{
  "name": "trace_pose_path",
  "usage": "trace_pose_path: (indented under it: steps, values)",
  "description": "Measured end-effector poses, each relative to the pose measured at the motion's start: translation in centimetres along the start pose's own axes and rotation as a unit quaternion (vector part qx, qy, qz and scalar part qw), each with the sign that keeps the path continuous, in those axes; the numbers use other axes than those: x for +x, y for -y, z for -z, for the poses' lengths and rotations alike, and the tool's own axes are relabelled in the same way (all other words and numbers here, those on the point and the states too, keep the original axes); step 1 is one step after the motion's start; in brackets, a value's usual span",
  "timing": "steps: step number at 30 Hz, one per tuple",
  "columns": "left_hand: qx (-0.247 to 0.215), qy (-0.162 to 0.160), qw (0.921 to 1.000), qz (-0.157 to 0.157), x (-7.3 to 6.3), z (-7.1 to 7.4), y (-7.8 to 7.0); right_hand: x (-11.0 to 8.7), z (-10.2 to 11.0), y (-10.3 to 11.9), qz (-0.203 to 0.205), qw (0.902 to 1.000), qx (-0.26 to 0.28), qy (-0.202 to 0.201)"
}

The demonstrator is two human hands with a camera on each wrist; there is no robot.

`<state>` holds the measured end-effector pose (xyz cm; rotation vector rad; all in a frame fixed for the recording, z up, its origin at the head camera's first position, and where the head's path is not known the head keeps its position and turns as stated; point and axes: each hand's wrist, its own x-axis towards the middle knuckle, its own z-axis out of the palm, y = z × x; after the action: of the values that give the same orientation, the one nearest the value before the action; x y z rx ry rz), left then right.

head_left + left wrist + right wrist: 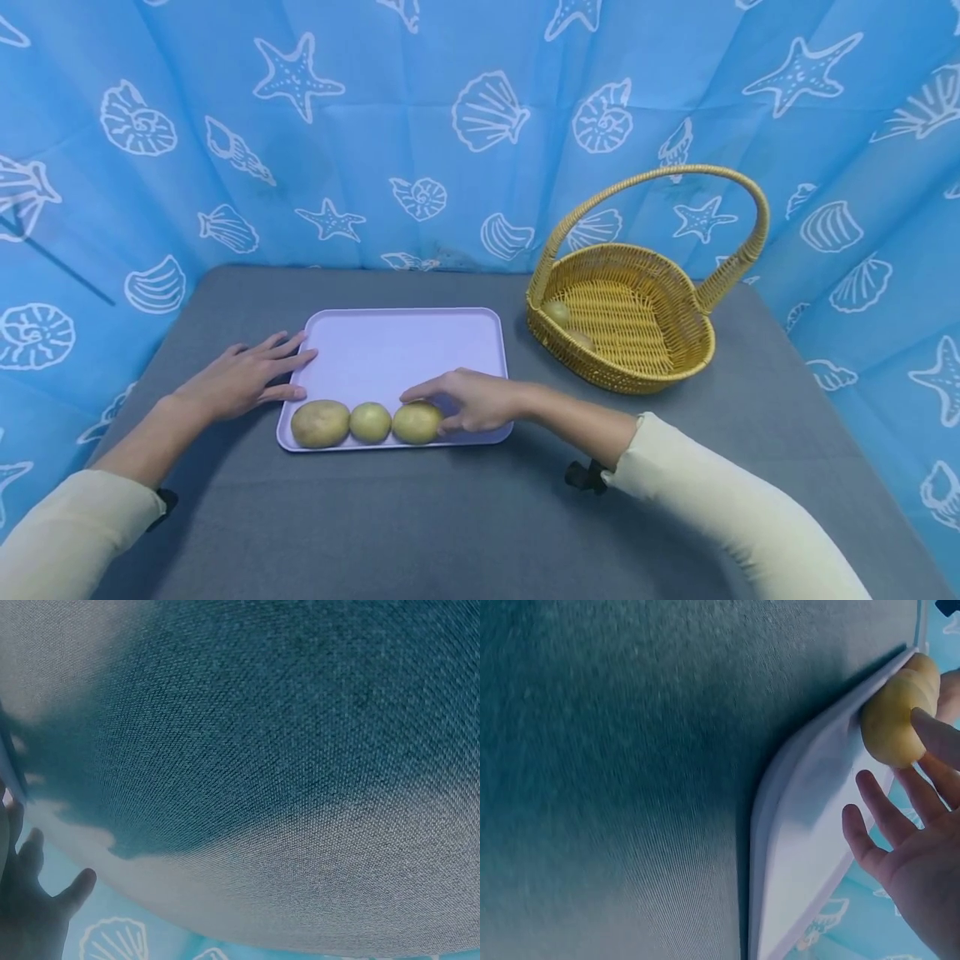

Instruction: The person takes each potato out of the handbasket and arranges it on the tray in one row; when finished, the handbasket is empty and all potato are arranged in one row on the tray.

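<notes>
Pale sleeves (720, 492) are noted nearest, with black bands (587, 477) worn at the wrists, over a grey cloth (412, 517). Along the tray's near edge three potatoes are set in a row: the left potato (321, 423), the largest; the middle potato (371, 422); and the right potato (417, 422), close beside it. That last one is pinched between thumb and forefinger of the right hand (480, 400), the other fingers being held off it; whether it is lifted at all cannot be told. The left hand (240, 379) is laid with fingers spread over the left rim of the tray (405, 346). Beyond, to the right, a wicker basket (637, 379) is placed, two potatoes (557, 313) being held against its left side, one partly hidden. Behind, a blue shell-printed curtain (375, 133) is hung.
</notes>
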<state>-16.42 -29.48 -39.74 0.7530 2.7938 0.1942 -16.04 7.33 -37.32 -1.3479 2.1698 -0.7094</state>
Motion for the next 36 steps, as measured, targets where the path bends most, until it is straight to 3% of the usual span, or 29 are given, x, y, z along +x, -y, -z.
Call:
trace_pose_path:
  steps: [8,14,19,25,32,36]
  values:
    - [-0.003,-0.005,1.0,-0.001,-0.1,-0.2,0.2,-2.3,3.4,0.4,-0.02,0.9986,0.049,0.007]
    - [-0.009,-0.004,0.9999,0.002,0.0,-0.2,0.4,-5.5,7.1,0.0,-0.053,0.9979,0.03,-0.021]
    - [-0.01,-0.008,0.9999,-0.005,0.0,-0.3,0.5,-8.5,9.9,-0.6,-0.085,0.9938,0.049,-0.052]
    - [-0.015,-0.007,0.9998,-0.005,0.0,-0.3,0.6,-11.6,12.8,-2.5,-0.119,0.9889,0.082,-0.037]
    - [-0.012,-0.007,0.9999,-0.006,0.0,-0.3,0.5,-13.7,14.2,-5.9,-0.158,0.9787,0.131,-0.008]
    - [-0.013,-0.007,0.9999,-0.006,0.0,-0.3,0.5,-14.5,14.1,-7.2,-0.193,0.9681,0.161,0.001]
